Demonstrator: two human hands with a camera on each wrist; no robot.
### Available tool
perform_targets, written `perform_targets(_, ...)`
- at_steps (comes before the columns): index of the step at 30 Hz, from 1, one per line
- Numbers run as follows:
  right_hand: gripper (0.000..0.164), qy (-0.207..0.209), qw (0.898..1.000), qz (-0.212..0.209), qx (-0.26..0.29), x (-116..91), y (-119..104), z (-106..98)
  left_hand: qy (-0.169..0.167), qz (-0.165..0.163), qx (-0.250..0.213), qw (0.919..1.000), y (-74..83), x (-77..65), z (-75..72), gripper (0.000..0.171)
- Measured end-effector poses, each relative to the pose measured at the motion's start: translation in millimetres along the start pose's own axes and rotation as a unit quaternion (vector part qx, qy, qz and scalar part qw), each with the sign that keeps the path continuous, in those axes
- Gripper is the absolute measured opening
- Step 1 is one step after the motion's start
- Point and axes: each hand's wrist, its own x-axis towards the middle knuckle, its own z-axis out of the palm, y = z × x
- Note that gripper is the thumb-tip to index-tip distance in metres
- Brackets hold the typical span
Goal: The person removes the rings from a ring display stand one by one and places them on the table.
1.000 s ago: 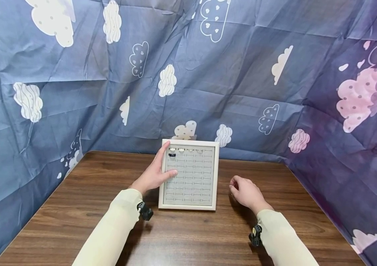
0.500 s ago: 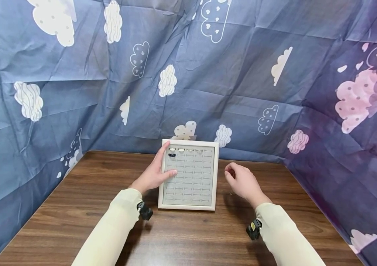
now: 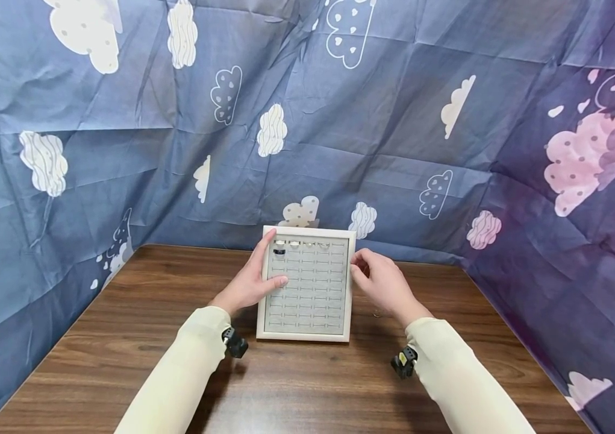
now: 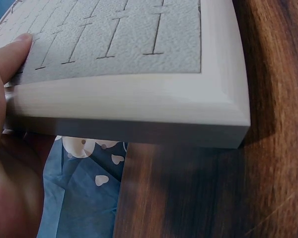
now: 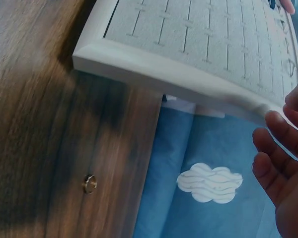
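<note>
A cream-framed ring display tray [image 3: 307,289] with grey slotted padding stands tilted up on the table. My left hand [image 3: 247,283] grips its left side, thumb on the padding and fingers around the frame; in the left wrist view the thumb [image 4: 12,54] lies on the front. Several light rings [image 3: 294,244] sit in the top row, and a dark blue ring [image 3: 279,252] is below the leftmost. My right hand [image 3: 383,280] is at the tray's upper right edge with bent fingers; anything between thumb and index is hidden. A gold ring [image 5: 90,184] lies on the table beneath it.
The brown wood-grain table [image 3: 307,386] reaches back to a blue cloth backdrop [image 3: 340,150] with cloud prints, close behind the tray. Cloth also hangs along the left and right sides. Black wrist cameras [image 3: 235,342] sit at both sleeves.
My right hand has risen and moved left from the table to the tray's right edge, uncovering the gold ring on the table. The left hand and tray have stayed almost in place.
</note>
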Motion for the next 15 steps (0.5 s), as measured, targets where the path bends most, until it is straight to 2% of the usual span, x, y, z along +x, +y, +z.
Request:
perform_targets(6, 0.005, -0.011, 1.0, -0.022, -0.009, 5.7, -11.7, 1.9, -0.005, -0.003, -0.002, 1.0, 0.4, -0.8, 0.2, 0.11)
perform_targets(15, 0.009, -0.011, 0.999, -0.027, -0.015, 14.9, -26.2, 5.1, -0.003, 0.0, -0.002, 1.0, 1.0, 0.4, -0.6, 0.11)
